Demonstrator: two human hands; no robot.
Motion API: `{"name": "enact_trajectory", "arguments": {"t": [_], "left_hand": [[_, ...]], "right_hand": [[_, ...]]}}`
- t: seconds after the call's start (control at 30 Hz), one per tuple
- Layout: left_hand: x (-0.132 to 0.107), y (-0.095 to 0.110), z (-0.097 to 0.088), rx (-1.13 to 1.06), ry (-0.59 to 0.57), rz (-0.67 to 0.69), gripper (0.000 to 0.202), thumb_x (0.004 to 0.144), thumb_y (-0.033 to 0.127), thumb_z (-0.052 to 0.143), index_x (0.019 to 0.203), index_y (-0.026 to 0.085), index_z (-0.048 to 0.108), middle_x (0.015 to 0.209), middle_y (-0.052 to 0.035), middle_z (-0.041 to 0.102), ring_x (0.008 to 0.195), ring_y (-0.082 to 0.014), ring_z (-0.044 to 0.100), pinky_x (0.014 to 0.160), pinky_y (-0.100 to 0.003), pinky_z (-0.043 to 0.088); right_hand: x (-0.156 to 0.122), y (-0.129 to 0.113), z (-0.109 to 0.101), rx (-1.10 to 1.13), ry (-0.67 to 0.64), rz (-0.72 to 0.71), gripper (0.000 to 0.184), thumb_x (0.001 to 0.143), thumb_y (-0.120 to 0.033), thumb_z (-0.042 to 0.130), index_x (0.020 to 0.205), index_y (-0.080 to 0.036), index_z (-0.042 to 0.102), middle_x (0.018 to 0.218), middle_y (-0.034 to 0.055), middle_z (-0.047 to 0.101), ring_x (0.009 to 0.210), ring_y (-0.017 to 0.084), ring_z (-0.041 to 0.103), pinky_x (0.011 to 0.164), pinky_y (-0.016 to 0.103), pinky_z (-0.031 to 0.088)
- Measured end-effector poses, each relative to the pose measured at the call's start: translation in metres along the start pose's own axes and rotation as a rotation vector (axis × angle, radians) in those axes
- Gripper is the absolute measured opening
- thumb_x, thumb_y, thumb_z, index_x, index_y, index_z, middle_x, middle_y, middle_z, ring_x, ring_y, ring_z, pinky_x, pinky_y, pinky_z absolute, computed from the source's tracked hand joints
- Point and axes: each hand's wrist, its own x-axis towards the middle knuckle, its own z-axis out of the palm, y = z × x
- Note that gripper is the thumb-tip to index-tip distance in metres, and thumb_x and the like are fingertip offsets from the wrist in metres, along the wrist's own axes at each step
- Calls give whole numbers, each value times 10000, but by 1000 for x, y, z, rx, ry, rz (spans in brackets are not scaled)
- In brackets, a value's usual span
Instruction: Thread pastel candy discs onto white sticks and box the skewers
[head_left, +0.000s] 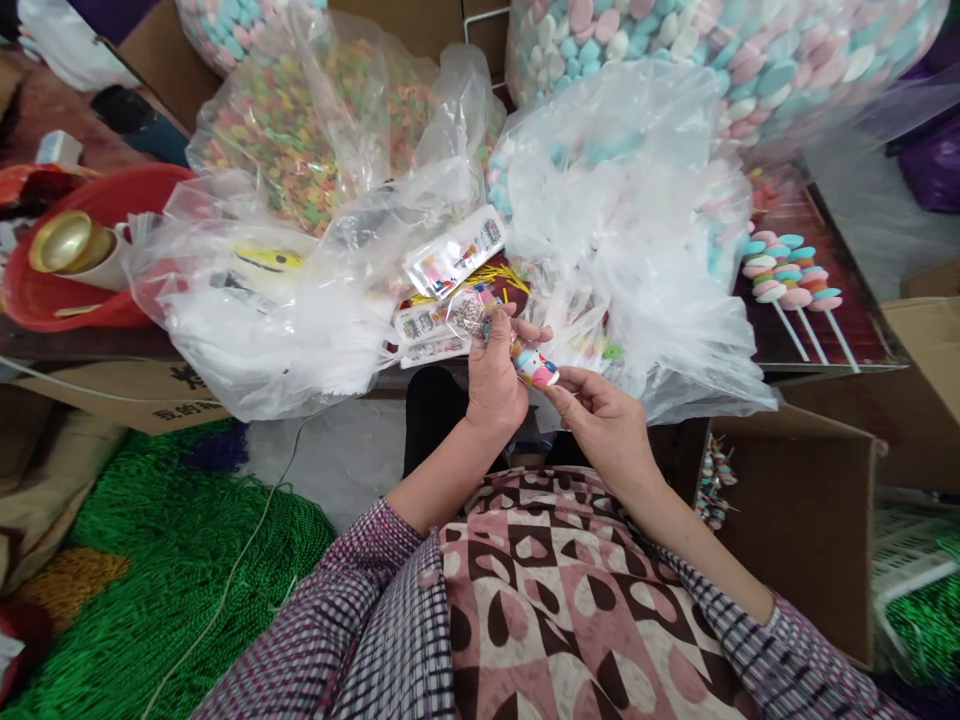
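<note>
In the head view a small clear candy bag (534,367), printed in blue, white and pink, lies across my two hands. My left hand (496,375) is closed around its middle, and the bag's clear part sticks out beyond my thumb. The thumb and fingers of my right hand (606,412) pinch the printed end. Whatever is inside the bag is mostly hidden by my fingers. Just beyond my left hand are a stack of printed bags (459,250), another stack of them (431,330) and yellow twist ties (504,280).
Three marshmallow skewers (795,270) lie on the dark table (862,335) at right. Large bags of gummies (300,130) and marshmallows (637,50) stand behind. A red basin (142,190) is at left. An open cardboard box (795,540) holding skewers sits low at right.
</note>
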Motion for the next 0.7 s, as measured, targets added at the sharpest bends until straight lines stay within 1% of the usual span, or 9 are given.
{"name": "enact_trajectory", "arguments": {"t": [0.13, 0.33, 0.43, 0.53, 0.6, 0.7], "left_hand": [[-2, 1, -1, -6, -17, 18, 191, 920, 403, 610, 897, 214, 593, 617, 63, 608, 638, -103, 669, 880, -305, 543], [-9, 2, 2, 44, -68, 88, 265, 915, 469, 601, 886, 207, 570, 602, 69, 566, 628, -106, 660, 852, -325, 560], [-10, 0, 0, 75, -83, 126, 296, 900, 503, 608, 887, 210, 566, 605, 68, 562, 634, -113, 665, 848, -334, 559], [-9, -4, -3, 108, -74, 148, 319, 880, 529, 622, 915, 216, 568, 610, 67, 571, 643, -118, 667, 827, -325, 554], [-9, -5, -5, 120, -73, 147, 326, 874, 536, 627, 930, 219, 569, 609, 69, 574, 616, -109, 647, 788, -307, 549], [-8, -5, -5, 123, -89, 138, 329, 871, 539, 629, 931, 222, 567, 583, 78, 555, 535, -87, 580, 725, -282, 535]], "right_hand": [[-1, 4, 5, 26, 25, -17, 351, 828, -460, 692, 1024, -172, 736, 834, 50, 729, 658, 150, 585, 622, 279, 478], [-8, 2, 11, -42, 79, -144, 279, 849, -391, 675, 1020, -198, 783, 835, 38, 739, 691, 160, 596, 644, 287, 476], [-8, 1, 12, -81, 95, -182, 248, 860, -364, 662, 1008, -218, 796, 810, 26, 737, 683, 157, 591, 633, 284, 471], [-7, 2, 12, -80, 98, -207, 236, 858, -351, 658, 1000, -229, 801, 799, 15, 737, 665, 149, 577, 626, 279, 465], [-5, 4, 13, -50, 93, -182, 250, 846, -356, 665, 1012, -224, 798, 756, 3, 717, 627, 135, 548, 597, 268, 449], [-3, 5, 14, 36, 75, -65, 301, 817, -396, 690, 1015, -190, 784, 654, -16, 651, 551, 111, 472, 520, 244, 386]]}}
